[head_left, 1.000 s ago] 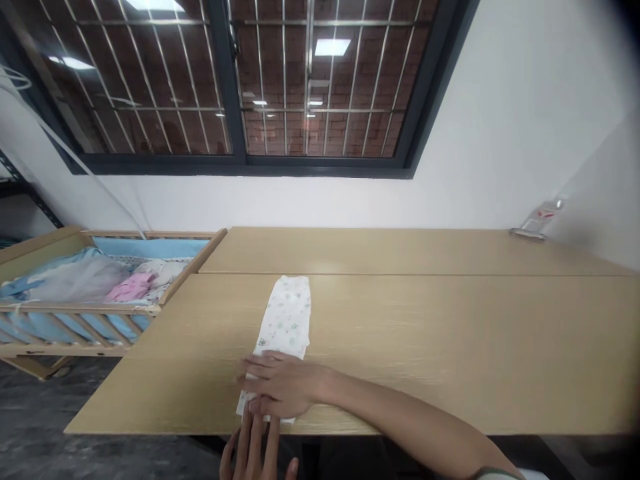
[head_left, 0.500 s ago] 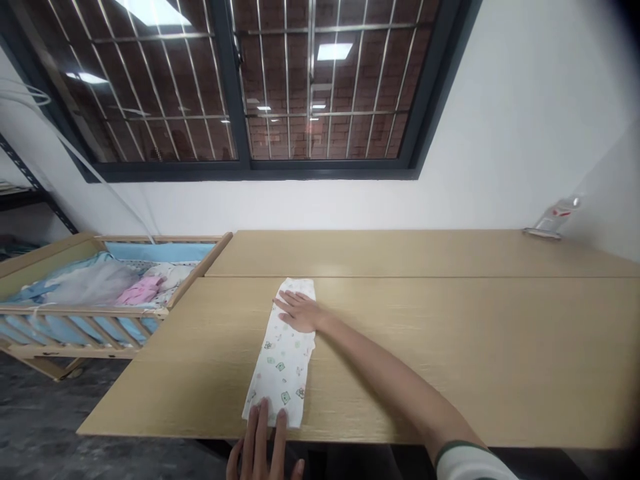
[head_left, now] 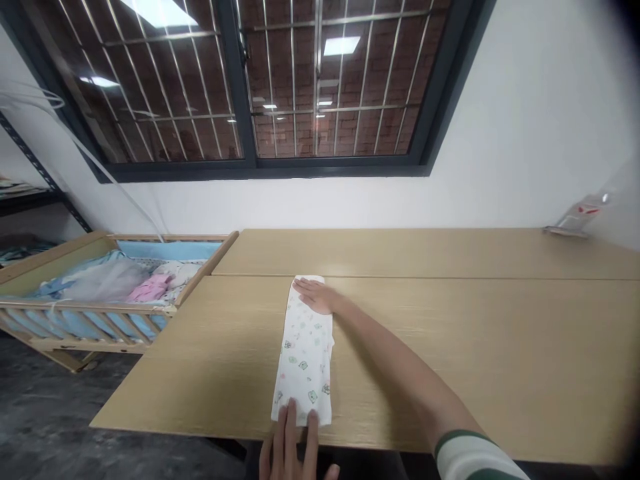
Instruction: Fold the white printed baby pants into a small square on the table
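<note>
A long folded white cloth (head_left: 304, 353) printed with small green and pink figures lies flat on the wooden table, its length running from the front edge toward the back. Near its far end my right hand (head_left: 316, 296) rests palm down, fingers stretched out to the left across the fabric. At the near end my left hand (head_left: 291, 447) touches the cloth with its fingertips, fingers spread and pointing away from me. Part of my left hand is cut off by the bottom of the picture.
The light wooden table (head_left: 450, 333) has a seam running along it. A wooden crib (head_left: 90, 343) with blue lining, holding a pink cloth (head_left: 150, 288) and other fabrics, stands at the left. A clear plastic package (head_left: 580, 215) leans at the back right. Behind is a barred window (head_left: 260, 167).
The cloth's near end has swung to the right, so it lies straighter. My left hand has moved right with it, and my right hand has slid toward the far end. The view has shifted slightly.
</note>
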`<state>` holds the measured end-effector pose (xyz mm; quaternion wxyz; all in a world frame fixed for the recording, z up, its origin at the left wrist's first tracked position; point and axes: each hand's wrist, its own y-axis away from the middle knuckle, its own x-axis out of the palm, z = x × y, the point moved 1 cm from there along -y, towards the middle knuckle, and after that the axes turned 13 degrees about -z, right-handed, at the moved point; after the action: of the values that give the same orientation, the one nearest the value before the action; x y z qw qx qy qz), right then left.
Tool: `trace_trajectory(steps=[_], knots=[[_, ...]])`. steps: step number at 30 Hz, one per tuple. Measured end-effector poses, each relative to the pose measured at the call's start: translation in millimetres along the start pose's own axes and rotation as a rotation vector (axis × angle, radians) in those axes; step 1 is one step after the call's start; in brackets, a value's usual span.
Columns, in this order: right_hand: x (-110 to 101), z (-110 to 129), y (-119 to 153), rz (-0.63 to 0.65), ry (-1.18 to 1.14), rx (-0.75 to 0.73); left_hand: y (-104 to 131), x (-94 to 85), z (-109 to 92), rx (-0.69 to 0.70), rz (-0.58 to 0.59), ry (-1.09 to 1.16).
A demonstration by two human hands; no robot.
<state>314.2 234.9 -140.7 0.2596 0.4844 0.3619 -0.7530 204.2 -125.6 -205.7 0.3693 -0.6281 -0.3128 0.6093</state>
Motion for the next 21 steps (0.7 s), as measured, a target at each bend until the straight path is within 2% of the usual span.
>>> trace_trajectory(steps=[6, 10, 13, 17, 19, 21], knots=[[-13.8, -18.1, 17.1, -0.056, 0.050, -0.030, -8.9, 7.7, -20.5, 0.036, 0.068, 0.064], [-22.7, -8.8, 21.1, -0.150, 0.160, -0.055, -15.3, 9.9, -27.2, 0.064, 0.087, 0.085], [-29.9, 22.0, 31.6, -0.216, 0.224, -0.084, -18.7, 10.4, -26.4, 0.067, 0.097, 0.095], [-47.6, 87.5, 72.5, -0.260, 0.107, -0.005, -27.7, 6.8, -17.2, 0.104, 0.043, 0.124], [-61.3, 121.3, 101.6, -0.215, -0.023, 0.034, -35.0, 3.7, -9.2, 0.148, -0.010, 0.158], [-75.4, 150.4, 131.8, -0.117, -0.142, 0.041, -41.8, 0.7, -0.2, 0.193, -0.057, 0.203]])
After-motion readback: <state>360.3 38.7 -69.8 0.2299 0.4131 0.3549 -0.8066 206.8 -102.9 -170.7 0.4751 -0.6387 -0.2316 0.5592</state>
